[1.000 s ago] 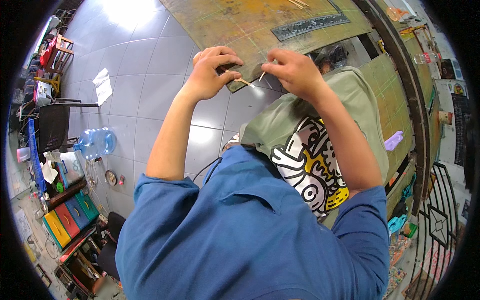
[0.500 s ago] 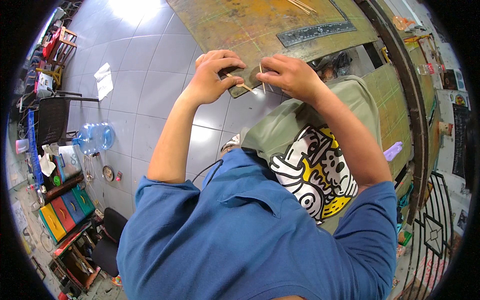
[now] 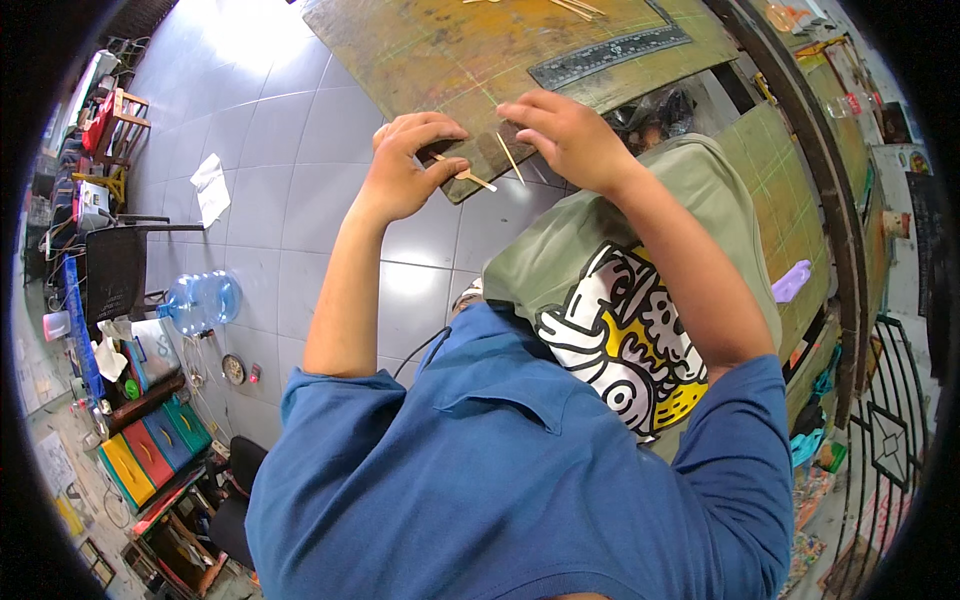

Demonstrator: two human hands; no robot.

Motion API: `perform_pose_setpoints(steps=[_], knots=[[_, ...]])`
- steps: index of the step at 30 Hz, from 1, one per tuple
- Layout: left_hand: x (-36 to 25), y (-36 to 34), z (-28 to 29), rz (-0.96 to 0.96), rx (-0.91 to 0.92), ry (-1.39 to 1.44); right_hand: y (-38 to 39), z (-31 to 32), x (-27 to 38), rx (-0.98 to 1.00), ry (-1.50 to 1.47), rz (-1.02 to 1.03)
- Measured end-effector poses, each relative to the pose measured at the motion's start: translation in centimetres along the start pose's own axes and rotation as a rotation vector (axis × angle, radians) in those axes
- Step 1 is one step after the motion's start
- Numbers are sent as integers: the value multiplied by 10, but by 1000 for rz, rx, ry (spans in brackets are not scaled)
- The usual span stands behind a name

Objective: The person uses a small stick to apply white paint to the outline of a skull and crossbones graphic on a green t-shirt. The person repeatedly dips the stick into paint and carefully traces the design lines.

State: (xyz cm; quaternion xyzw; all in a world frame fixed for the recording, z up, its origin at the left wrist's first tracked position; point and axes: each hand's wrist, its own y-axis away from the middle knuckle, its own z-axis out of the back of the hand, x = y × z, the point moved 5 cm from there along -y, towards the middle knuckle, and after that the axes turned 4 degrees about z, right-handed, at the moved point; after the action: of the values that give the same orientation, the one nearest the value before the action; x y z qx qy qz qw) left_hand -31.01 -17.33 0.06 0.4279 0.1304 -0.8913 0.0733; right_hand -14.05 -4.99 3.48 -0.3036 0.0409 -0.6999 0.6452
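Observation:
My left hand (image 3: pixel 408 168) is closed by the near corner of the worn board tabletop (image 3: pixel 440 75), thumb and fingers pinching a small flat wooden stick (image 3: pixel 475 180) whose pale end sticks out to the right. Beside it a thin wooden stick (image 3: pixel 510 158) slants across the board's edge, its lower end past the edge. My right hand (image 3: pixel 575 140) is over the board just above and to the right of this thin stick. Its fingers are stretched out and apart, and I see nothing held between them.
On the board lie a black L-shaped ruler (image 3: pixel 610 55) and several thin wooden sticks (image 3: pixel 577 8). A grey-green cloth with a cartoon print (image 3: pixel 620 340) covers my lap. To the left are a blue water jug (image 3: pixel 203 302), a black chair (image 3: pixel 115 270) and coloured drawers (image 3: pixel 155 450).
My right hand has loosened its pinch on the thin stick, and its fingers now extend away from it. The left hand keeps its hold on the flat stick. The whole view has shifted slightly.

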Motion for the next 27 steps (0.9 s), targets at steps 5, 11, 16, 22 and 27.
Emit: perform_pose_setpoints(steps=[5,11,16,22,27], knots=[[-10,-1,6,-113,-49,-17,29,67,19,-208,28,-132],[-14,-6,9,106,-135,215,183,196,43,-484,310,-580],[-109,-61,-41,-294,90,193,441,245,53,-809,216,-1359],[-186,-166,-222,-309,444,-25,501,202,81,-681,399,-1530],[-170,-199,-297,-227,548,-378,465,182,88,-478,419,-1642]])
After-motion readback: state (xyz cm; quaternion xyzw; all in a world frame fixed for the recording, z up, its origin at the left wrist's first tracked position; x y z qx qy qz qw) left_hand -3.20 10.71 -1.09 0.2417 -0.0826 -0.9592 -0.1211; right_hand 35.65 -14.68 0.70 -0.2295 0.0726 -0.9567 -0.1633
